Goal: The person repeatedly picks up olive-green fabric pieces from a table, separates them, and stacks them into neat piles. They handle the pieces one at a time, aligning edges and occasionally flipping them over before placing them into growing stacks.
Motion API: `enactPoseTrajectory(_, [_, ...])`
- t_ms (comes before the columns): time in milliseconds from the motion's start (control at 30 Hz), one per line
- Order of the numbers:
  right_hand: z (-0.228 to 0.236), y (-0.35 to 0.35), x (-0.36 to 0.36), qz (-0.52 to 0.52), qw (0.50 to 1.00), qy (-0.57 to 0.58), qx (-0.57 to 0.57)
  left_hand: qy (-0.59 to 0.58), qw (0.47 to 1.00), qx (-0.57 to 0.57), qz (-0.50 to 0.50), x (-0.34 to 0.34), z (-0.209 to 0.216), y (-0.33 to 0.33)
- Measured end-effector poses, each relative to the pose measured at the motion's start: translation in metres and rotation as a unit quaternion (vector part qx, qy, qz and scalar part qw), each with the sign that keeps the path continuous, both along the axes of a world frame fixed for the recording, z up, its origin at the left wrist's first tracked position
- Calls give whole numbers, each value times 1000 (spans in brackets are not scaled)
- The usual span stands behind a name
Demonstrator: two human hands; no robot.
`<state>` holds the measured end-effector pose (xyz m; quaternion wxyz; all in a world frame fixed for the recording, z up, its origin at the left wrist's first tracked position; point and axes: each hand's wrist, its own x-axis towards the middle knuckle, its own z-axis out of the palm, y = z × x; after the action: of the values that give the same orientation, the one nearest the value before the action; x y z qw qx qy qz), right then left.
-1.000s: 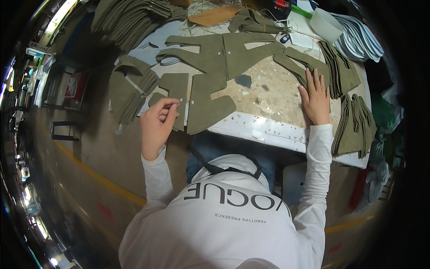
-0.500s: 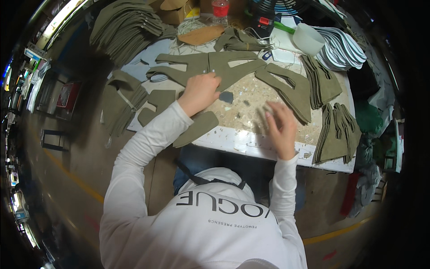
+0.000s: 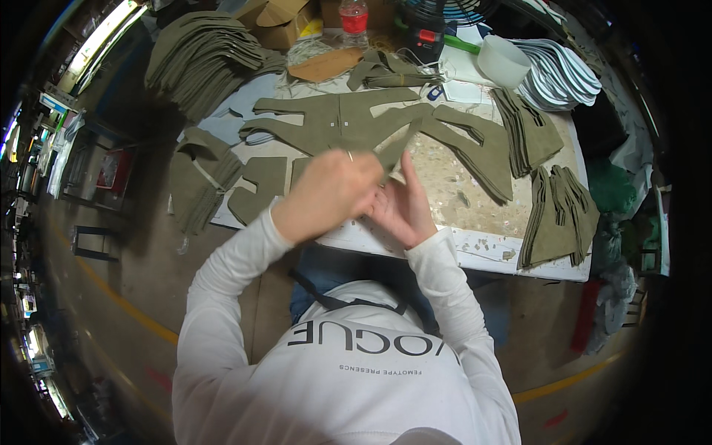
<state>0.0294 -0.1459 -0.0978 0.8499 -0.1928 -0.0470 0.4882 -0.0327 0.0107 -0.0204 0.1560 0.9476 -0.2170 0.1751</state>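
My left hand (image 3: 330,191), blurred by motion, is closed over the table's near part. An olive fabric piece (image 3: 401,151) stands up at a slant from its fingertips. Close against it is my right hand (image 3: 404,208), palm showing and thumb stretched up beside the fabric; its other fingers are partly hidden by the left hand. Beyond both hands, a wide olive fabric panel (image 3: 297,110) with several arms lies flat, with two small pale marks near its middle seam. Left of my left hand lie notched olive pieces (image 3: 265,178), partly covered by it.
Stacked olive pieces lie on the right (image 3: 530,133) and at the near right corner (image 3: 561,219). White layered pieces (image 3: 560,74), a white bowl (image 3: 504,61), a red-labelled bottle (image 3: 354,18) and a cardboard box (image 3: 278,18) stand far back. Scraps litter the speckled tabletop (image 3: 463,170).
My left hand has come back nearer to me, off the wide panel, with a fabric piece. The right hand has moved left to meet it. The dark scrap beside the panel is no longer visible.
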Motion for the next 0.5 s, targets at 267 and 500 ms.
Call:
enactPoseTrajectory(267, [7, -36, 23, -159, 982, 77, 72, 66, 995, -10, -75, -51, 3, -32])
enactPoseTrajectory(500, [7, -110, 22, -288, 955, -47, -58, 140, 984, 12, -109, -37, -21, -44])
